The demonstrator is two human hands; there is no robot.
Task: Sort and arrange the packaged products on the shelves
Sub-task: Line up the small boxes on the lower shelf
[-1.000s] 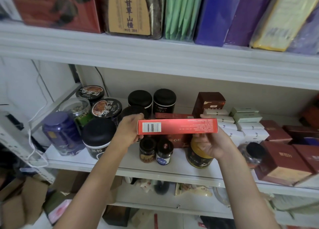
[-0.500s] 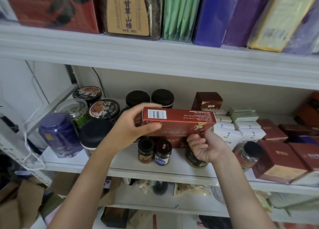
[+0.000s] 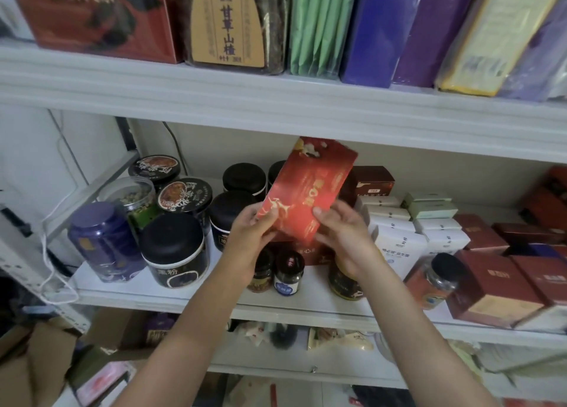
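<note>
Red box (image 3: 308,192) tilted, gold print unreadable, pinched by left hand (image 3: 250,235), right hand (image 3: 345,238)

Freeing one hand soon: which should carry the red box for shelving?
Probably right: the right hand holds the red box at its lower end; the left hand only pinches a corner.

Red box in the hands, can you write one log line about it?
red box: tilted, held before middle shelf | left hand: grips bottom corner | right hand: grips bottom edge
</note>
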